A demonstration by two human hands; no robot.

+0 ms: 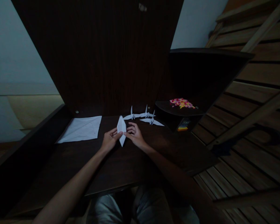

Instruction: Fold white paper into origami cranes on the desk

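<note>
A white paper folded into a narrow diamond shape (121, 129) lies on the dark wooden desk (111, 168). My left hand (110, 140) pinches its left edge near the middle. My right hand (135, 134) presses on its right edge, fingers curled over it. Both hands meet at the diamond's waist. Behind my right hand stand three finished white paper cranes (144, 117) in a row at the desk's back.
A flat white sheet of paper (82, 128) lies at the back left of the desk. A low dark shelf (177, 110) at the right carries a heap of small colourful pieces (182, 103). Wooden slats (254, 93) rise at the right.
</note>
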